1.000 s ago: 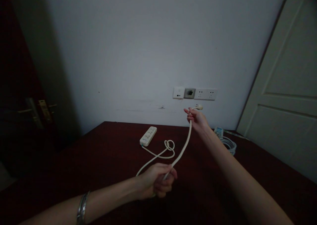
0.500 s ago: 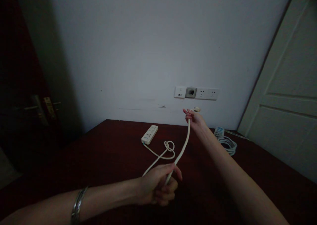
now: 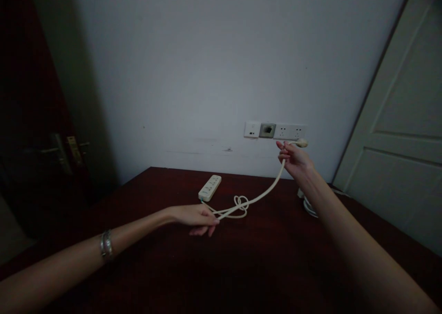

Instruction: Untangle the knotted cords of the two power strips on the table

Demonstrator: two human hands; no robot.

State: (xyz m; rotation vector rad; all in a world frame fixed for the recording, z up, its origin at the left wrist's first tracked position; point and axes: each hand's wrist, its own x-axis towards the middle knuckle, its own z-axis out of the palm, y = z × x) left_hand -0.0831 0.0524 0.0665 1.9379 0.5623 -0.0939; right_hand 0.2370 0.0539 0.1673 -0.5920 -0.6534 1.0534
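A white power cord (image 3: 261, 195) runs between my two hands, sagging in a curve. My left hand (image 3: 200, 218) is closed on the cord low over the table, thumb pressed on it. Raised in front of the wall sockets, my right hand (image 3: 293, 156) pinches the cord near its plug end; the white plug (image 3: 302, 142) sticks out to the right of the fingers. The white power strip (image 3: 210, 188) lies on the table beyond my left hand. Its cord forms small loops (image 3: 241, 202) on the tabletop.
The wall carries a row of outlets: a white plate (image 3: 252, 129), a grey socket (image 3: 267, 130) and white double sockets (image 3: 289, 131). Behind my right forearm lies a partly hidden coiled white cable (image 3: 310, 208). The dark red table (image 3: 165, 189) meets the wall; a pale door (image 3: 407, 120) stands right.
My right hand has moved right and slightly up with the plug end. My left hand has shifted left and farther forward along the table. The cord between them is stretched longer.
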